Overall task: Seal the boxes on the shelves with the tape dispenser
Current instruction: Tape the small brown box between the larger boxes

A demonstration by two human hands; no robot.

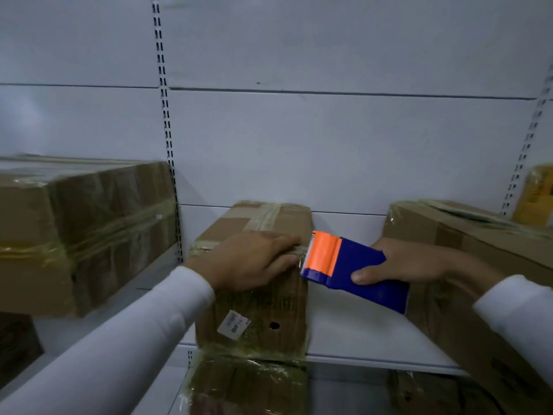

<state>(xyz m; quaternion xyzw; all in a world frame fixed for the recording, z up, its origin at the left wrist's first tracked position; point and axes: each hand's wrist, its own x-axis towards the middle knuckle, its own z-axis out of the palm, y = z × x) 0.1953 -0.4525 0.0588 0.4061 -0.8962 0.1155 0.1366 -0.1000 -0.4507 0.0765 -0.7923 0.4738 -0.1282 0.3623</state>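
Middle box (pixel 263 226): matt brown cardboard, creased and scuffed — glossy yellowed clear tape laid over the top seam, a white paper label stuck on the front. Left box (pixel 86 232): cardboard wrapped in shiny, wrinkled tape bands. Tape dispenser (pixel 356 272): smooth blue plastic, semi-gloss, with an orange plastic guard and a serrated edge. Shelf (pixel 368 336) and back panel (pixel 329 145): smooth painted metal, matt pale grey. Sleeves are plain white cloth.

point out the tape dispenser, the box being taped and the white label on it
tape dispenser (pixel 356 271): head view, on its blue body
box (pixel 263 313): head view, on its front face
white label (pixel 233 323): head view, on the sticker's middle
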